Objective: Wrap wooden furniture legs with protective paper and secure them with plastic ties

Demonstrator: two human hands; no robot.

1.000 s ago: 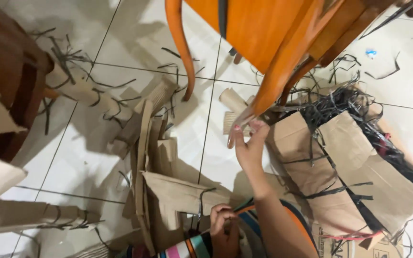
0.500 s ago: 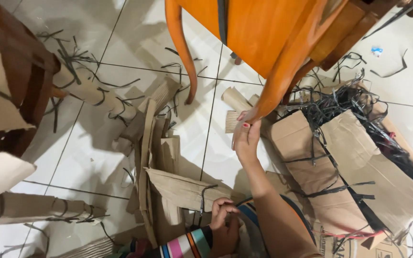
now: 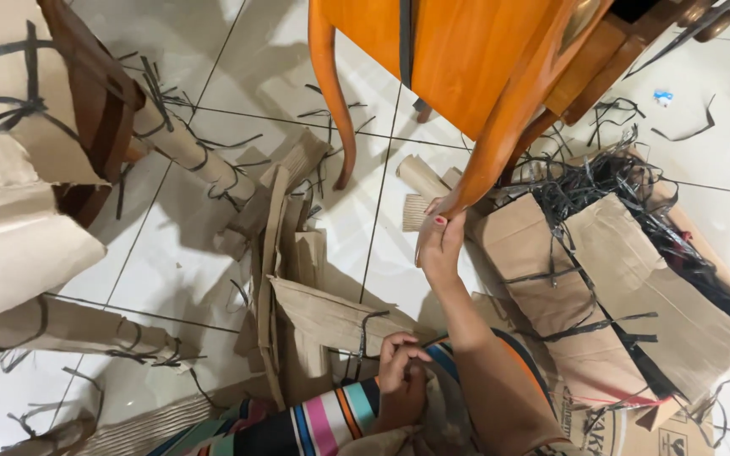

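Chair leg [image 3: 500, 152]: my right hand [image 3: 441, 245] touches its foot, fingers half open, not gripping. Left hand [image 3: 399, 359] rests curled, empty. Better grip low, avoid black straps [image 3: 601, 181].

Right hand [image 3: 439, 245] touches orange chair leg [image 3: 500, 139]; cardboard scraps [image 3: 297, 279] litter floor.

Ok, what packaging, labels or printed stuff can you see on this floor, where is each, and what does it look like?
Flattened cardboard box: right of the right hand, brown, crossed by black straps.
Printed cardboard sheet: bottom right corner, brown with black print and symbols.
Cardboard wrapping: beside the left hand, plain brown, folded.
Wrapped furniture leg: upper left, brown card tube bound with black strap.
No screens or signs.
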